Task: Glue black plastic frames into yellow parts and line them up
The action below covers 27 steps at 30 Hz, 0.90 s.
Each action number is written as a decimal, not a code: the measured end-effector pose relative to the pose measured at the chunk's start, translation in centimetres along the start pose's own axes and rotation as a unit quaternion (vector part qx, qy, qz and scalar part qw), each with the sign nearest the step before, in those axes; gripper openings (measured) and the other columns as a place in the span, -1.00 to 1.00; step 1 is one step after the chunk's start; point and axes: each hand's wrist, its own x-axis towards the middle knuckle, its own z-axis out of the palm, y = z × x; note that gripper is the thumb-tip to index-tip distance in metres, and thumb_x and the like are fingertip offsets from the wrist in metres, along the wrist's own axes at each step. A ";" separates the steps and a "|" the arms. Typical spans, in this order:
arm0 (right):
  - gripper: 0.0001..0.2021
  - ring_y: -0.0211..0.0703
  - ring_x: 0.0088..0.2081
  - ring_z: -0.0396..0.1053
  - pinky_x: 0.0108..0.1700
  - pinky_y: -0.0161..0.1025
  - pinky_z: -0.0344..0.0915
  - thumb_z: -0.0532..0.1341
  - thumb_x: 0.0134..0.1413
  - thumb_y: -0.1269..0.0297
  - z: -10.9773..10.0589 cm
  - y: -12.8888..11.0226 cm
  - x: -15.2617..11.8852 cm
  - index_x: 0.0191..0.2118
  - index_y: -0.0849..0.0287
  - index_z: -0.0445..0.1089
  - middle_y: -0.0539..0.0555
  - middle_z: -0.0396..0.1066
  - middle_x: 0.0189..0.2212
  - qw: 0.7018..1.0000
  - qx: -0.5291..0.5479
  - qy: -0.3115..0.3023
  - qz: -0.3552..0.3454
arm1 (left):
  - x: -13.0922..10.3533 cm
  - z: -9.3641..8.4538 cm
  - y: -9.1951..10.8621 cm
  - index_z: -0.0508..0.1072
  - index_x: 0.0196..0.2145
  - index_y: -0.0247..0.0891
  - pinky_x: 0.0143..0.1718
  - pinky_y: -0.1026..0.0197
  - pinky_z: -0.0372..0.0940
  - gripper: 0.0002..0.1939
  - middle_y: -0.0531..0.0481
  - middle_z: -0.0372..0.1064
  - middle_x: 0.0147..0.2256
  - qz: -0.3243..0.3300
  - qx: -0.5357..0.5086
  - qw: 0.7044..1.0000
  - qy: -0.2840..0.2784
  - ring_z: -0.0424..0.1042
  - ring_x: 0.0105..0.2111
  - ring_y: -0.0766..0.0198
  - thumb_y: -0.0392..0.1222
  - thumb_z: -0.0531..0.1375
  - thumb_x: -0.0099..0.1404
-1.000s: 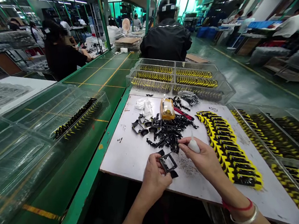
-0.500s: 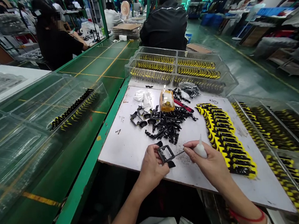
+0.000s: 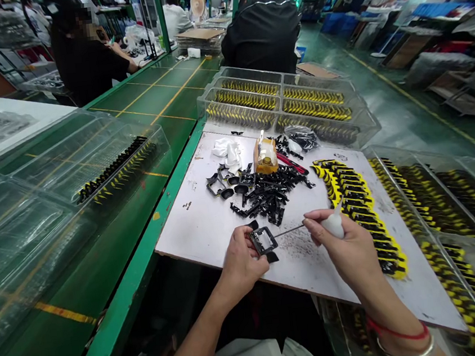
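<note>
My left hand is closed on a small black plastic frame with a square opening and dark flaps at its ends. My right hand, to the right of it, pinches a thin metal rod between thumb and forefinger. The rod's far tip reaches the frame's right edge; whether it touches cannot be told. The same hand also holds a white squeeze bottle with a narrow nozzle pointing up. Beyond the hands lies a heap of loose black plastic parts.
Yellow-and-black parts stand in rows at the board's right. Clear trays lie behind, at right and left. A taped block, red tool, white cloth and plastic bag sit behind the heap. Co-workers sit beyond.
My right hand has moved right and slightly up with the bottle, away from the frame. More of the rod shows between hand and frame. My left hand stays nearly in place.
</note>
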 end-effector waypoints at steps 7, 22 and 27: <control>-0.76 -0.29 -0.57 0.21 -0.49 -0.32 0.14 0.28 -0.02 0.07 -0.2 -1.1 2.9 -0.27 0.09 0.46 -0.07 0.31 -0.57 0.996 -0.020 0.071 -0.054 | 0.2 0.2 -0.6 0.13 -0.04 -0.24 -0.44 0.32 0.33 -0.41 0.06 0.24 -0.34 0.004 -0.023 1.000 -0.002 0.38 -0.47 0.37 -0.43 0.21 -0.05; -0.79 -0.07 -0.21 0.39 -0.13 -0.19 0.27 0.13 0.14 0.19 2.8 -3.8 14.3 -0.21 0.19 0.41 0.13 0.47 -0.24 0.941 -0.114 0.150 -0.281 | 0.6 1.2 -0.8 0.16 -0.09 -0.29 -0.45 0.31 0.31 -0.39 -0.04 0.28 -0.33 -0.010 -0.032 0.999 0.017 0.39 -0.36 0.25 -0.53 0.18 -0.14; -0.80 0.00 -0.14 0.35 -0.11 -0.15 0.24 0.10 0.08 0.38 4.8 -3.0 15.7 -0.19 0.16 0.40 0.17 0.42 -0.18 0.943 -0.145 0.100 -0.283 | 0.9 1.0 -0.9 0.19 -0.10 -0.26 -0.50 0.35 0.27 -0.36 0.04 0.28 -0.41 -0.038 -0.041 0.998 0.006 0.38 -0.42 0.28 -0.46 0.28 -0.17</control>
